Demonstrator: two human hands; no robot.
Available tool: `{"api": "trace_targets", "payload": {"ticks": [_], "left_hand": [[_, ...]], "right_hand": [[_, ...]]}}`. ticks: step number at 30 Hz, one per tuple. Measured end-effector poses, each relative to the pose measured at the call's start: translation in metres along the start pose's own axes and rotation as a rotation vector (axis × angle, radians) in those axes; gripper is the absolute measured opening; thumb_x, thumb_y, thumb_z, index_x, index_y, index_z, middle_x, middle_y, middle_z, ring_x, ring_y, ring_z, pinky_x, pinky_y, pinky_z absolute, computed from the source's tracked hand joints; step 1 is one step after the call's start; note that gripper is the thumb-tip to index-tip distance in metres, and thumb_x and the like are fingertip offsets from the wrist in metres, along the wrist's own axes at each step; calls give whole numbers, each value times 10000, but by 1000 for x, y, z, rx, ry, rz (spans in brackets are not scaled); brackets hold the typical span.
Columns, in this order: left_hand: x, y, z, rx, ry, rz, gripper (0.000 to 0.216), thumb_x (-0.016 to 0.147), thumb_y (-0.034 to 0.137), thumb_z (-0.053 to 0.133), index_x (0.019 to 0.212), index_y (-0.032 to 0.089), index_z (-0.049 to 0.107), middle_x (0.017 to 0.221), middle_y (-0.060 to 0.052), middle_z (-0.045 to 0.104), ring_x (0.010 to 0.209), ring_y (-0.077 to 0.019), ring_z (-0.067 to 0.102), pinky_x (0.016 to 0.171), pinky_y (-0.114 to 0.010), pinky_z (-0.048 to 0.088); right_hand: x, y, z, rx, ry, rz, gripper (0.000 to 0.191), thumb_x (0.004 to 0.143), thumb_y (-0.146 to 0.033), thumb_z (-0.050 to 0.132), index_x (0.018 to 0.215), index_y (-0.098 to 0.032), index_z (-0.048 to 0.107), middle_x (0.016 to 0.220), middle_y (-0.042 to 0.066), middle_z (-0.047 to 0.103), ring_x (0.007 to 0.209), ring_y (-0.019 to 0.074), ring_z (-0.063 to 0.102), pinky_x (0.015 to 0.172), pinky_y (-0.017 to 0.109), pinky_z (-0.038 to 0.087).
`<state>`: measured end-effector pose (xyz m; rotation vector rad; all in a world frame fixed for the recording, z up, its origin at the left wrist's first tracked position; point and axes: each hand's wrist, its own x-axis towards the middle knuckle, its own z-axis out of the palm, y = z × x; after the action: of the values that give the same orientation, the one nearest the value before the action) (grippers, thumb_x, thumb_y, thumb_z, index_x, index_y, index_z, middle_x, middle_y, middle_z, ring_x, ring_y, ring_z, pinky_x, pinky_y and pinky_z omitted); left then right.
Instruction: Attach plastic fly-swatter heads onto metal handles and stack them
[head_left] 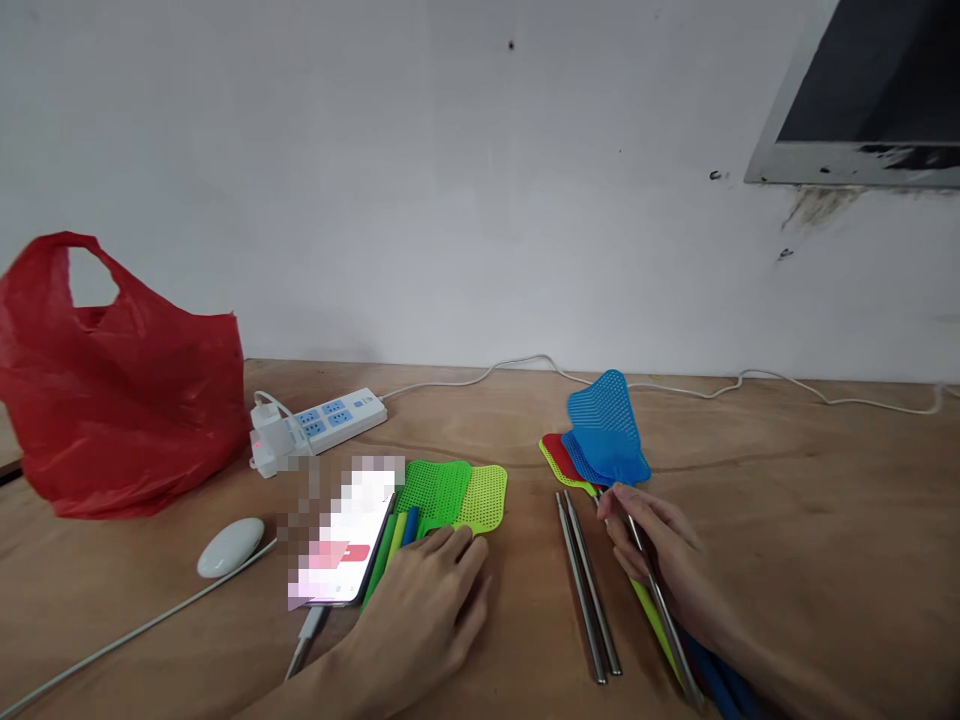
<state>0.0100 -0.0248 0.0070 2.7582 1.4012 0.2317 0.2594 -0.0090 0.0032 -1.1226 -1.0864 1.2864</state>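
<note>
My right hand (pixel 664 550) pinches the metal rod of a blue fly swatter (pixel 609 425) just below its perforated head, holding it tilted up. Under that head lie the heads of a red swatter (pixel 555 455), a second blue one and a yellow-green one. At the left, my left hand (pixel 424 605) rests with curled fingers at the lower edge of a green swatter head (pixel 431 490) and a yellow-green swatter head (pixel 487 495); its fingertips are hidden. Green, yellow and blue handles (pixel 395 540) stick out beside it. Bare metal rods (pixel 581 585) lie between my hands.
A lit phone (pixel 349 530) with a charging cable lies left of my left hand. Farther left are a white mouse-like object (pixel 231 548) and a red plastic bag (pixel 135 390). A white power strip (pixel 341 425) sits near the wall, its cord (pixel 465 382) running along the table's back.
</note>
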Motion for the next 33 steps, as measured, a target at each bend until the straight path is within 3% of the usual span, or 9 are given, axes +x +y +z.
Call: {"api": "trace_targets", "payload": {"ticks": [5, 8, 13, 16, 23, 27, 33], "left_hand": [[-2, -1, 5, -4, 47, 16, 183, 952, 180, 426, 895, 189, 600, 967, -86, 654, 881, -282, 622, 806, -465, 497], [-2, -5, 11, 45, 98, -8, 211, 959, 222, 449, 1068, 165, 620, 1144, -138, 652, 1034, -326, 613, 892, -522, 491], [-4, -15, 23, 166, 183, -71, 482, 993, 467, 467, 1336, 140, 554, 1436, -188, 537, 1332, -414, 464, 1026, -597, 437], [-3, -19, 25, 168, 169, -91, 564, 998, 539, 434, 1380, 136, 536, 1458, -184, 528, 1341, -414, 465, 1045, -602, 428], [-2, -18, 20, 113, 128, -119, 569, 1005, 526, 426, 1379, 115, 544, 1433, -206, 547, 1291, -408, 515, 1021, -616, 439], [-3, -17, 20, 100, 175, -106, 573, 992, 542, 445, 1361, 117, 551, 1449, -212, 528, 1306, -429, 488, 1032, -645, 407], [-3, -8, 7, -80, 192, -18, 395, 987, 389, 509, 1325, 189, 544, 1409, -152, 559, 1289, -384, 504, 1044, -598, 420]], "right_hand": [[0, -4, -3, 32, -69, 31, 470, 830, -637, 611, 731, -177, 621, 374, -124, 272, 355, 44, 138, 377, 214, 146], [0, -4, -5, 41, -74, 27, 454, 848, -616, 600, 732, -177, 622, 370, -121, 277, 354, 48, 146, 376, 215, 159], [0, 0, -4, 35, -81, 27, 463, 839, -625, 611, 727, -176, 621, 358, -122, 290, 338, 41, 150, 370, 207, 150], [1, 3, -3, 30, -101, 33, 478, 820, -645, 618, 718, -178, 614, 352, -127, 282, 325, 39, 143, 364, 206, 149], [1, 2, -1, 22, -97, 7, 471, 830, -643, 604, 729, -183, 595, 348, -129, 289, 323, 47, 140, 370, 220, 146], [1, 0, -3, 20, -110, 27, 453, 835, -631, 595, 738, -189, 588, 348, -131, 283, 334, 55, 129, 378, 226, 155], [0, -1, -8, 112, -194, 107, 410, 871, -584, 539, 729, -200, 574, 344, -123, 291, 320, 65, 177, 368, 214, 226]]}}
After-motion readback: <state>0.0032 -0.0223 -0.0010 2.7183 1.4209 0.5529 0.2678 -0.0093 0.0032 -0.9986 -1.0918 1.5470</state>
